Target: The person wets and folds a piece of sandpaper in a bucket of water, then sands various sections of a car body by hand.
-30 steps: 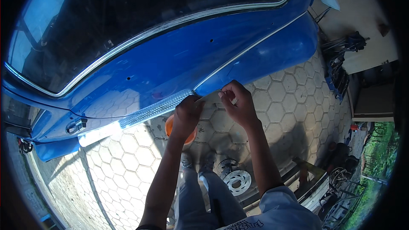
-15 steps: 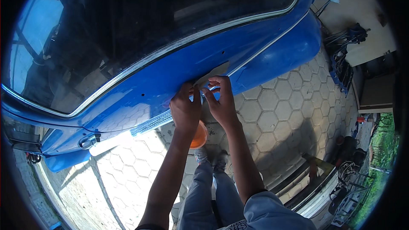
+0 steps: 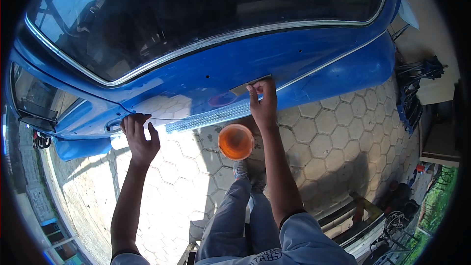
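Note:
A blue car body fills the upper half, with a chrome-trimmed window above. My right hand presses a small tan sheet, likely sandpaper, flat against the blue panel just above a perforated silver trim strip. My left hand is further left, fingers spread and resting on the lower edge of the panel near the strip's end, holding nothing. An orange bowl sits on the pavement below my right hand.
Hexagonal paving stones cover the ground. My legs in grey trousers reach toward the car. Dark tools and parts lie at the right, and metal pieces with a wheel lie at the lower right.
My hands were together on the panel; now the left has moved away to the left along the lower edge. The right stays on the tan sheet. The orange bowl is now fully visible.

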A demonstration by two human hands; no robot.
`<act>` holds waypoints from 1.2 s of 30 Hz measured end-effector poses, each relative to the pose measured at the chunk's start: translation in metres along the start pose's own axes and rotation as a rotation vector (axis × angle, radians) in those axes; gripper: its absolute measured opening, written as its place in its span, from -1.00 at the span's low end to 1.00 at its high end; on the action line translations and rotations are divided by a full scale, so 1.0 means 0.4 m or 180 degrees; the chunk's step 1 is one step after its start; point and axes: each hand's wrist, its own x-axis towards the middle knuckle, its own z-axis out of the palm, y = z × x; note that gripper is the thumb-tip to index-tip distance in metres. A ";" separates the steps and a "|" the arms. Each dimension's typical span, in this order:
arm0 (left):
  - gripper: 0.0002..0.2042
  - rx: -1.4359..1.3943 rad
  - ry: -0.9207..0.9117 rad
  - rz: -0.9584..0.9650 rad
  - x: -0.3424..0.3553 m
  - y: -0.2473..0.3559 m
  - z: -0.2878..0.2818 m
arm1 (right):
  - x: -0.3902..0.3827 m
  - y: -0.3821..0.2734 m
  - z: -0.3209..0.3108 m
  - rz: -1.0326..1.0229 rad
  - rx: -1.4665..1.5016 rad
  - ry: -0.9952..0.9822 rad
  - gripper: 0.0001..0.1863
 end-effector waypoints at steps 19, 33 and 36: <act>-0.50 0.0714 -0.0594 0.3049 0.003 -0.379 -0.027 | -0.103 -0.204 0.244 0.1389 0.1461 0.0327 0.08; -0.51 0.0190 -0.0488 0.2903 0.013 -0.394 -0.013 | -0.137 -0.237 0.174 0.1330 0.1234 0.0632 -0.02; -0.50 0.0415 -0.0526 0.2932 0.005 -0.411 -0.011 | -0.107 -0.261 0.448 0.1275 0.0634 0.1130 0.08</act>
